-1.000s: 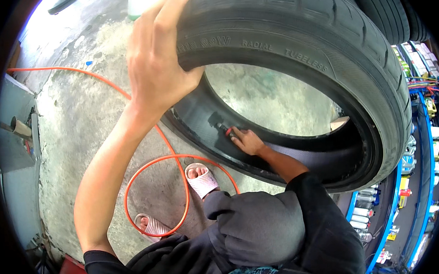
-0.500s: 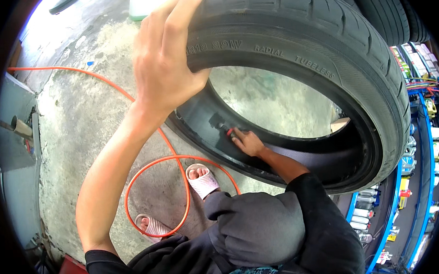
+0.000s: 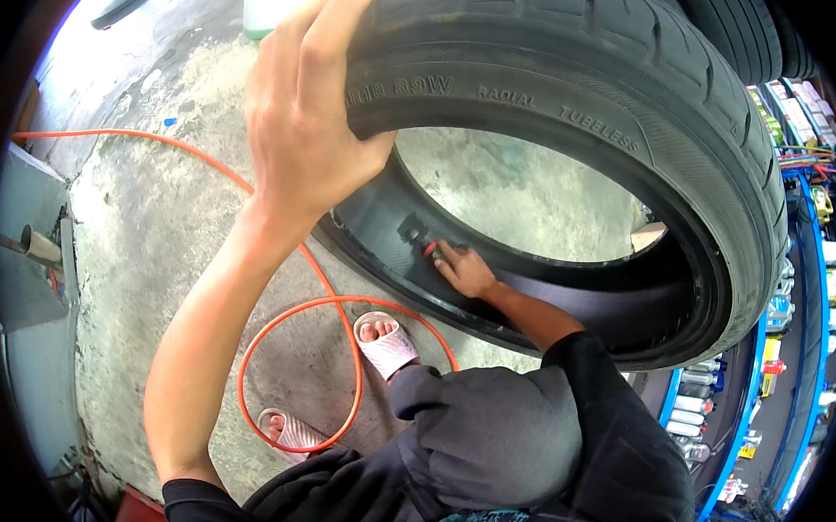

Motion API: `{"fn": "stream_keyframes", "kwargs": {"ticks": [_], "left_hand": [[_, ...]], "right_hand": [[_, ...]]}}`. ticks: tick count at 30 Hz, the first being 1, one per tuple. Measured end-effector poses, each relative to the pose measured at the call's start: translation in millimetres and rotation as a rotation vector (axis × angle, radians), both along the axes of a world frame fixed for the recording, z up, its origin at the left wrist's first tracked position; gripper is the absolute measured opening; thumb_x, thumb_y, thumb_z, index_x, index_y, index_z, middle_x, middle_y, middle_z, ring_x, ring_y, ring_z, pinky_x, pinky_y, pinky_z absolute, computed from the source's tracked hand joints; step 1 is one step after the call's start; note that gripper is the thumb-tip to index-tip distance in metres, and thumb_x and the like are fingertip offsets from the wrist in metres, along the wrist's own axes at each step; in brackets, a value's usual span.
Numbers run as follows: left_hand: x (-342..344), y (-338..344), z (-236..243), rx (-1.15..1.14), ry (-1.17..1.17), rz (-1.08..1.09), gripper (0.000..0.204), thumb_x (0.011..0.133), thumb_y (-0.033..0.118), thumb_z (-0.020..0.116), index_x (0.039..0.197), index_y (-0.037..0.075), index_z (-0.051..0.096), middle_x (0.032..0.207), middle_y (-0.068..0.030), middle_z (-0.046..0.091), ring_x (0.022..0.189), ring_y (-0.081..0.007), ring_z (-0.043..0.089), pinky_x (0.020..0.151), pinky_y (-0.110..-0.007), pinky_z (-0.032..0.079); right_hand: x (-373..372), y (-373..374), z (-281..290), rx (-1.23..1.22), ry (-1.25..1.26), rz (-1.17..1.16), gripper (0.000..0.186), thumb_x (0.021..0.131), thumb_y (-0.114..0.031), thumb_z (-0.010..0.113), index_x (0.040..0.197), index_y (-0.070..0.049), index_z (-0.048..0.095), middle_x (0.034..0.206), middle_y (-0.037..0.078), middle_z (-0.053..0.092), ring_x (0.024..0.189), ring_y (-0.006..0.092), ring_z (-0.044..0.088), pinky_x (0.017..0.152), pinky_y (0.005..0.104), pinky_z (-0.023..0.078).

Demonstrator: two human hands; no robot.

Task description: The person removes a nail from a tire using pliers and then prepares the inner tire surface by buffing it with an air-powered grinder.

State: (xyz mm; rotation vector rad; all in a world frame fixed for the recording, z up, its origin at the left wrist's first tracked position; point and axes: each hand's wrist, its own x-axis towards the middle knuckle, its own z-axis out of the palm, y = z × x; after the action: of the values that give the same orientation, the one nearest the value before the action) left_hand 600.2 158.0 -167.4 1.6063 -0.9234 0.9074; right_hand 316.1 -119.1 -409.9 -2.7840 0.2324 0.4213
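Note:
A large black tyre (image 3: 560, 101) stands tilted in front of me. My left hand (image 3: 304, 117) clasps its upper left side, fingers spread over the tread and thumb hooked inside the rim opening. Inside the tyre, my right hand (image 3: 465, 271) grips a small hand tool with a red part (image 3: 430, 248); its exact kind is too small to tell. The tool's front end meets a darker square patch (image 3: 409, 228) on the inner wall.
An orange hose (image 3: 240, 381) loops on the concrete floor (image 3: 148, 273) around my sandalled feet. More tyres (image 3: 724, 14) stand at the far right. Blue-edged shelves (image 3: 816, 290) with bottles and packages line the right side. A grey cabinet (image 3: 35, 352) is at the left.
My right hand and the tool have shifted slightly up and left along the tyre's inner wall. The tyre's top and my left hand have tipped a little to the left.

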Motion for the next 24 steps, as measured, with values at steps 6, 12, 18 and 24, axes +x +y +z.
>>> {"fn": "stream_keyframes", "kwargs": {"ticks": [6,12,18,24], "left_hand": [[1.7,0.3,0.4,0.0,-0.009,0.007,0.104,0.056,-0.002,0.086,0.15,0.007,0.042,0.137,-0.0165,0.058,0.124,-0.0375,0.058,0.104,-0.043,0.049],[1.0,0.0,-1.2,0.006,0.003,0.011,0.104,0.057,-0.001,0.086,0.15,0.007,0.042,0.138,-0.0167,0.058,0.125,-0.0379,0.058,0.105,-0.044,0.048],[2.8,-0.4,-2.0,-0.007,-0.011,0.006,0.104,0.057,-0.001,0.087,0.15,0.006,0.042,0.138,-0.0163,0.058,0.125,-0.0378,0.058,0.105,-0.044,0.048],[2.2,-0.4,-2.6,0.002,-0.007,0.004,0.105,0.056,-0.001,0.087,0.15,0.006,0.041,0.138,-0.0158,0.058,0.125,-0.0375,0.058,0.105,-0.043,0.048]], "right_hand": [[-0.2,1.0,-3.3,0.009,-0.055,0.061,0.061,0.105,-0.037,0.052,0.15,0.003,0.043,0.115,0.031,0.068,0.101,0.049,0.066,0.09,0.0529,0.052],[6.9,-1.7,-7.3,-0.005,-0.05,-0.009,0.061,0.105,-0.038,0.052,0.15,0.002,0.044,0.113,0.032,0.068,0.1,0.0495,0.066,0.089,0.0528,0.052],[9.4,0.5,-6.6,-0.012,-0.09,-0.05,0.059,0.105,-0.038,0.052,0.149,0.0,0.044,0.107,0.028,0.07,0.096,0.0466,0.067,0.085,0.0531,0.053],[16.9,3.0,-2.7,-0.03,-0.044,-0.111,0.055,0.105,-0.037,0.052,0.145,-0.001,0.046,0.107,0.026,0.07,0.096,0.0474,0.067,0.085,0.053,0.053]]}}
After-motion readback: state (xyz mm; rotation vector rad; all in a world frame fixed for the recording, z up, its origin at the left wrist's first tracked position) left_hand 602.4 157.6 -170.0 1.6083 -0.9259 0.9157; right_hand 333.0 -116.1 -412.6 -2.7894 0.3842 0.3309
